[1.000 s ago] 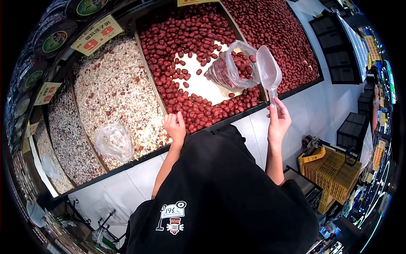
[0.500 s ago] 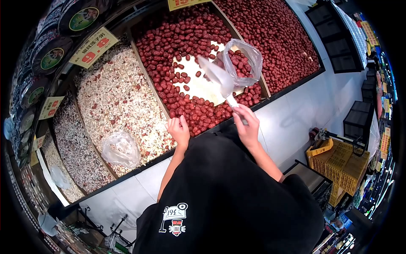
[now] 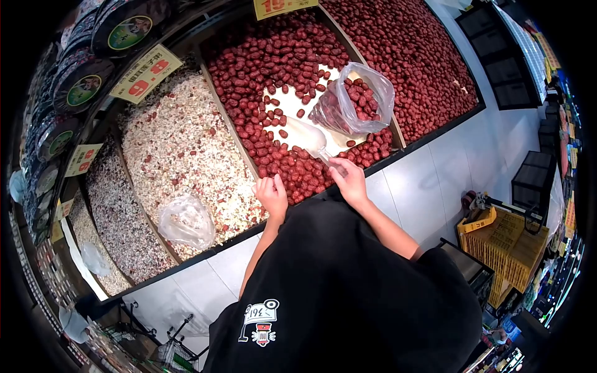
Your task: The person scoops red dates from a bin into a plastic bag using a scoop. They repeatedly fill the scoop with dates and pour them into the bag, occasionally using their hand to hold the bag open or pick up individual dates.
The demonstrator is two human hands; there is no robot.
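Note:
My right hand point(image 3: 349, 181) is closed around the handle of a clear plastic scoop point(image 3: 308, 135). The scoop lies low over the pale bare floor of the bin, its mouth pointing away to the left, beside the red jujubes point(image 3: 277, 155). Just beyond it, an open clear plastic bag point(image 3: 378, 118) sits in the same bin with jujubes inside. My left hand point(image 3: 271, 196) has its fingers curled in and the thumb up, with nothing visible in it. It is at the near end of the wooden divider point(image 3: 233, 124) between the jujubes and a white grain mix point(image 3: 180, 149).
A crumpled clear bag point(image 3: 186, 222) lies on the grain mix. Another bin of smaller red fruit point(image 3: 398, 62) is on the right. Price signs point(image 3: 146, 73) and round packages point(image 3: 129, 32) line the left. Yellow crates point(image 3: 507, 245) stand on the floor at right.
The scoop has swung down and left, away from the bag's mouth, to the bare bin floor with my right hand. The left hand stays by the divider. The view has shifted slightly.

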